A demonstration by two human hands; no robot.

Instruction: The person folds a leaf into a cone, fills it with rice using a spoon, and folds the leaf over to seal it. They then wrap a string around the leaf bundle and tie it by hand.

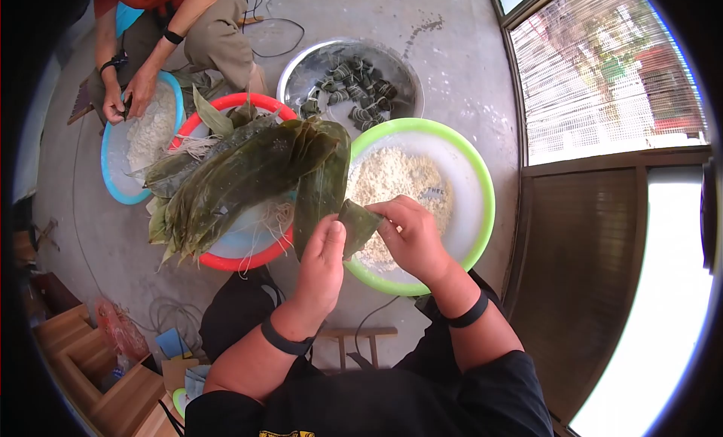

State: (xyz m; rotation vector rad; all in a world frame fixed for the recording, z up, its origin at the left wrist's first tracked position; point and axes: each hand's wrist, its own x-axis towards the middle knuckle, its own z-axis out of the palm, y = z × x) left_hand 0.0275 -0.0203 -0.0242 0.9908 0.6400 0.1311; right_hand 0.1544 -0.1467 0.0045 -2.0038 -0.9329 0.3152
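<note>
Leaf: folded leaf (358, 225) seems light, limp; pinch at the fold.
Fingers: left hand (324, 250), right hand (410, 237) both grip it.

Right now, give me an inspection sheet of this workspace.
Surface: bare concrete floor, stained.
Job's things: folded leaf held over rice in green-rimmed basin; long leaves and strings across red-rimmed basin; wrapped dumplings in metal basin.
Clutter: wooden boxes at lower left.
Hands: left hand and right hand both pinch the folded leaf with the fingers.
Cables: black cable loops on the floor by the metal basin.
Surroundings: another person's hands at blue-rimmed basin; window at right.
</note>
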